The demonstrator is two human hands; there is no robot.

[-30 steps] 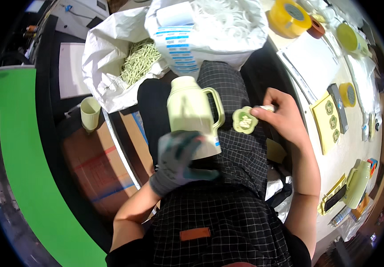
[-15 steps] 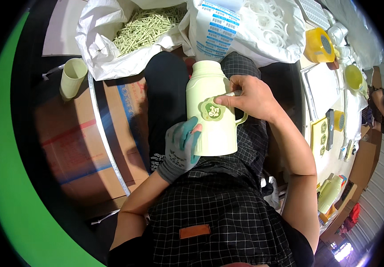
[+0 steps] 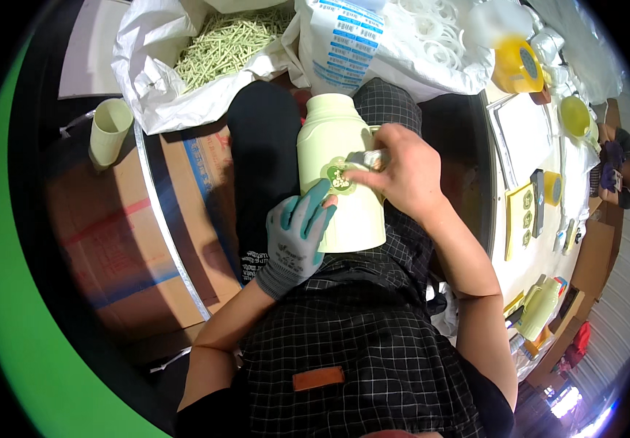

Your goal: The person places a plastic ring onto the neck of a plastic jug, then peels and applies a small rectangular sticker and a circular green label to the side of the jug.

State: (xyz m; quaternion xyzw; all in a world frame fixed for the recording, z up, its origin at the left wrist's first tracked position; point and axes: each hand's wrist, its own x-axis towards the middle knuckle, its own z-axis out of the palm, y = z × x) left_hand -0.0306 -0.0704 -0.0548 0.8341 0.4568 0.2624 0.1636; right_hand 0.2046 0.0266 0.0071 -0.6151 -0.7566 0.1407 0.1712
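A pale green vacuum flask (image 3: 344,226) lies on my lap, its neck pointing away from me. A darker green flower-shaped sticker (image 3: 340,177) is on its side. My left hand (image 3: 297,230), in a grey and teal glove, is closed on the flask's lower left side, with a fingertip at the sticker's edge. My bare right hand (image 3: 410,171) is over the flask's right side, thumb at the sticker and fingers curled. A small whitish thing, too unclear to name, shows between its thumb and fingers. The flask's handle is hidden behind this hand.
Ahead stand a white sack (image 3: 147,80) of short pale green sticks and a bag of clear rings (image 3: 428,33). A pale green cup (image 3: 110,128) sits on cartons (image 3: 132,233) at left. The right-hand table holds yellow tape (image 3: 517,66), a sticker sheet (image 3: 519,219) and another flask (image 3: 540,310).
My right hand has turned and drawn slightly nearer, now covering the flask's handle. A left fingertip has moved up onto the sticker's edge. The view has shifted a little.
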